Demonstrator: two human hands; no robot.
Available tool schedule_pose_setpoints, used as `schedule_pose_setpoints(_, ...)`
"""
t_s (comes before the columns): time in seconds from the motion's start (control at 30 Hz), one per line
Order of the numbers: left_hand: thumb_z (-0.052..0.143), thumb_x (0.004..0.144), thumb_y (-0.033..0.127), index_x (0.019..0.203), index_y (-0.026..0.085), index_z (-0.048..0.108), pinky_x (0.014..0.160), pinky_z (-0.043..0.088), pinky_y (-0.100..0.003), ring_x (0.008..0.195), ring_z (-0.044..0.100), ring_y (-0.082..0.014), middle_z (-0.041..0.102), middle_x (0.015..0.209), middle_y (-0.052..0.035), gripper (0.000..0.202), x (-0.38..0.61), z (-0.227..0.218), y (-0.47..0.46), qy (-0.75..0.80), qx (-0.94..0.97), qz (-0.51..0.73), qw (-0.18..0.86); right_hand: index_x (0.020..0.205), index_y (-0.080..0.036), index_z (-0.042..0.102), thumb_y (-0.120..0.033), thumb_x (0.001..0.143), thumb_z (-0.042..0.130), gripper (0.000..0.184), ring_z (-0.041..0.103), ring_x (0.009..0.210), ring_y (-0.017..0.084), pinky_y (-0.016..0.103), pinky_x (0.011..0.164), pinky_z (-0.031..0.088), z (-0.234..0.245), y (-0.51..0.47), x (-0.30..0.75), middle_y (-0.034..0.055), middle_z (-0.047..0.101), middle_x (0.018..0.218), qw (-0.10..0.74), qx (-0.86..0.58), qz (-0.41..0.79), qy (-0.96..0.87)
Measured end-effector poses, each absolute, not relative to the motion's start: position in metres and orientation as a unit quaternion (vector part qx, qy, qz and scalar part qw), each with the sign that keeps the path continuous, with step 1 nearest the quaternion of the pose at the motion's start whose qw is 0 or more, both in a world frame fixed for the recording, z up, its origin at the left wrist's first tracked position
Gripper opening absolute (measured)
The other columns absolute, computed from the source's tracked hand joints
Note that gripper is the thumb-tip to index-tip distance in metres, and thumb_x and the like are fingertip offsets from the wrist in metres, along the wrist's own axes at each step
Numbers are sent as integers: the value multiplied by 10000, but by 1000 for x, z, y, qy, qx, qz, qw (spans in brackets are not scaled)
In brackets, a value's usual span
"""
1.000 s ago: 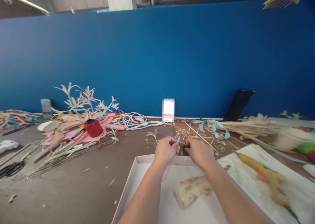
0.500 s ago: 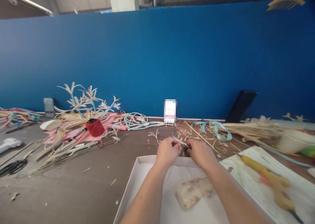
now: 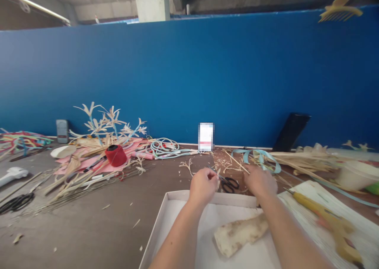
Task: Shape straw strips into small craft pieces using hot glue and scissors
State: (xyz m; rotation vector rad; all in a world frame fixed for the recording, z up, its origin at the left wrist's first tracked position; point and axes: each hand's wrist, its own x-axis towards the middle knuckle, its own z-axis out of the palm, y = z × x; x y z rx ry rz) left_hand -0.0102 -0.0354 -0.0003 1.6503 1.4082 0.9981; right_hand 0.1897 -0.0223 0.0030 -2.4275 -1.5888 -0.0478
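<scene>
My left hand (image 3: pixel 203 186) is pinched on a small pale plant-fibre strip (image 3: pixel 218 173) above the far edge of the white box lid (image 3: pixel 177 194). Just right of it, black-handled scissors (image 3: pixel 230 185) lie on the table, their blades partly hidden by the left hand. My right hand (image 3: pixel 262 182), slightly blurred, is over the table at the near end of a thin pale stick (image 3: pixel 237 161). Its fingertips are mostly hidden, and whether they grip the stick is unclear. Inside the lid, below my hands, lies a pale, brown-spotted block (image 3: pixel 237 234).
On the right, a yellow hot glue gun (image 3: pixel 328 217) rests on paper, near a blue ribbon (image 3: pixel 266 160) and a white bowl (image 3: pixel 357 174). Pale flowers (image 3: pixel 97 125), a red thread spool (image 3: pixel 116 155) and more scissors (image 3: pixel 17 202) are leftward. A blue partition (image 3: pixel 189 75) stands behind.
My right hand has let go of the scissors and moved right to the thin stick. The scissors now lie on the table. My left hand stays pinched at about the same place.
</scene>
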Motion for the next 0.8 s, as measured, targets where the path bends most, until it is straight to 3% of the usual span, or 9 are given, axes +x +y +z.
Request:
schedule_pose_setpoints(0.2,523,748,277,700,196,618,556,351,-210,626,541,-124,629,665,-9,133,-10,-1,-36,548,648,395,353,1027,-260,648,-161,767,413,364,598,954,301,423,741,412,-3,-19,195,127,644,1041,66,-845,38,-530)
schedule_pose_setpoints(0.37,523,756,281,696,195,615,568,363,-214,629,546,-127,624,653,-9,139,-11,-1,-35,555,643,398,346,880,-201,658,-250,755,460,239,617,846,267,342,665,414,5,-26,187,133,647,919,77,-820,32,-567)
schedule_pose_setpoints(0.57,523,768,266,723,183,621,528,369,-205,571,539,-114,608,605,-5,136,-11,0,-33,558,613,422,368,871,-188,605,-282,762,451,211,598,806,222,300,645,393,6,-27,187,104,620,923,194,-800,9,-568)
schedule_pose_setpoints(0.7,502,789,266,774,180,604,431,342,-181,470,517,-77,634,672,0,134,-10,2,-32,527,560,443,461,872,-206,569,-324,762,481,183,589,785,186,271,651,390,12,-29,181,55,639,881,331,-775,27,-538)
schedule_pose_setpoints(0.8,519,787,278,808,167,596,380,342,-167,479,529,-79,634,724,-10,136,-9,3,-29,502,511,469,516,896,-252,576,-391,794,470,202,583,754,187,279,622,365,20,-34,174,17,663,871,350,-774,40,-526)
